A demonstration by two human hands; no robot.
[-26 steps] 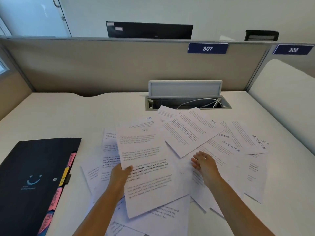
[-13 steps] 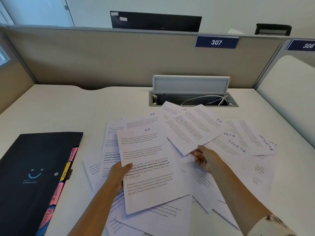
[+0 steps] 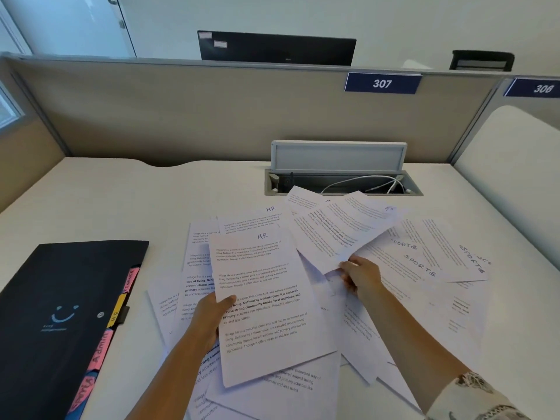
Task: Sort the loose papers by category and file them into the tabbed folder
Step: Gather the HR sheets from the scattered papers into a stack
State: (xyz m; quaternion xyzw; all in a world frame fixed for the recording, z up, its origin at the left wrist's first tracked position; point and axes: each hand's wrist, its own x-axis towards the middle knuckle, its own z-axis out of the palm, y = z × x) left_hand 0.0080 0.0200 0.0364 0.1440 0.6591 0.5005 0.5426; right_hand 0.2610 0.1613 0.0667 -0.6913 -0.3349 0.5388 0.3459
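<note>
Loose printed papers lie spread over the white desk [image 3: 91, 201]. My left hand [image 3: 212, 313] grips the left edge of a sheet headed HR [image 3: 266, 298], held above the pile. My right hand [image 3: 360, 278] pinches the near corner of another HR sheet [image 3: 342, 228] and lifts it off the heap. Sheets marked SPORTS [image 3: 424, 262] lie to the right. A closed dark tabbed folder [image 3: 60, 313] with a smiley face rests at the left, and its pink and yellow tabs [image 3: 116, 313] stick out along its right edge.
An open cable tray [image 3: 342, 184] with white cables sits in the desk just behind the papers, its lid upright. A beige partition [image 3: 212, 116] with plates 307 and 306 closes the back. A monitor stands behind it. A curved white panel [image 3: 515, 153] borders the right.
My right hand moved forward from flat on the pile, pinched the second HR sheet's corner and raised it. My left hand kept holding its HR sheet.
</note>
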